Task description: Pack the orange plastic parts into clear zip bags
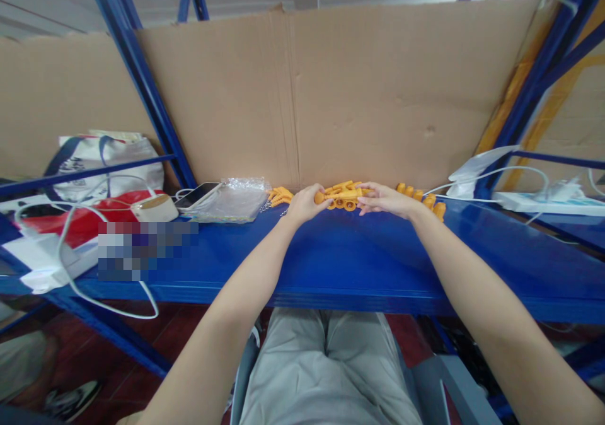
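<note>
A cluster of small yellow-orange plastic pieces [348, 204] with round, hollow-looking ends lies on the blue shelf top, between my two hands. My left hand [305, 204] is at its left end, thumb and fingers closed around a rounded yellow-orange piece [319, 197]. From the other side, my right hand [387, 200] pinches the end of a long yellow-orange piece [352, 193], its other fingers somewhat spread. Beyond the left wrist are more yellow-orange parts [281, 195] with thin metal chains. Several further yellow-orange pieces [429, 202] lie in a row past the right hand.
Upright cardboard [378, 97] backs the blue shelf [350, 267]. On the left are a clear plastic bag [231, 201], a phone [201, 195], a white charger [154, 208], cables and a cloth bag [113, 163]. A white power strip [553, 203] lies on the right.
</note>
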The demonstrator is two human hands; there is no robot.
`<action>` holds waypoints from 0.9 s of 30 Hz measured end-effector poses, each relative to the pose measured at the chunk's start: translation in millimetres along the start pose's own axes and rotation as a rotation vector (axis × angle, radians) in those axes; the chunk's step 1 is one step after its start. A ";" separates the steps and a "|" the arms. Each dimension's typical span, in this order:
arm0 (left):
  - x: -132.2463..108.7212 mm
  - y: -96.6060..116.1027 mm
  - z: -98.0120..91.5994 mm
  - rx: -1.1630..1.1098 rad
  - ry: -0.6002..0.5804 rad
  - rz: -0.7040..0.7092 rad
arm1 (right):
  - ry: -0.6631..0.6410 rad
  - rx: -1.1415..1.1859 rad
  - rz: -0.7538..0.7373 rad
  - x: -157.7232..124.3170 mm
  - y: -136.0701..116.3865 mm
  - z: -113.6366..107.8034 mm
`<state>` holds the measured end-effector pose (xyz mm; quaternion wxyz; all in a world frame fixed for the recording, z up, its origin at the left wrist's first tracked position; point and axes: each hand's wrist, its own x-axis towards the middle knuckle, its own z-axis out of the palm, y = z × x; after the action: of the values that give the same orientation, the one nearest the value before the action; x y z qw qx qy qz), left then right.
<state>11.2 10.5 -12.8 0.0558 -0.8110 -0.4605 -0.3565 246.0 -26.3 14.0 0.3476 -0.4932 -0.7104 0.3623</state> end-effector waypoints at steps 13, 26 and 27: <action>0.2 3.9 -3.1 0.029 0.041 0.037 | 0.109 0.061 0.173 3.4 -5.4 7.6; -0.2 6.6 -4.9 0.108 0.049 0.059 | 0.125 0.164 0.151 6.4 -1.1 7.2; -0.1 7.1 -4.3 0.112 0.056 0.068 | 0.140 0.156 0.170 6.6 -1.9 7.6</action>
<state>14.5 4.6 -8.1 0.1259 -0.8116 -0.4501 -0.3506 236.8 -21.7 12.7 0.4018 -0.5472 -0.6095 0.4093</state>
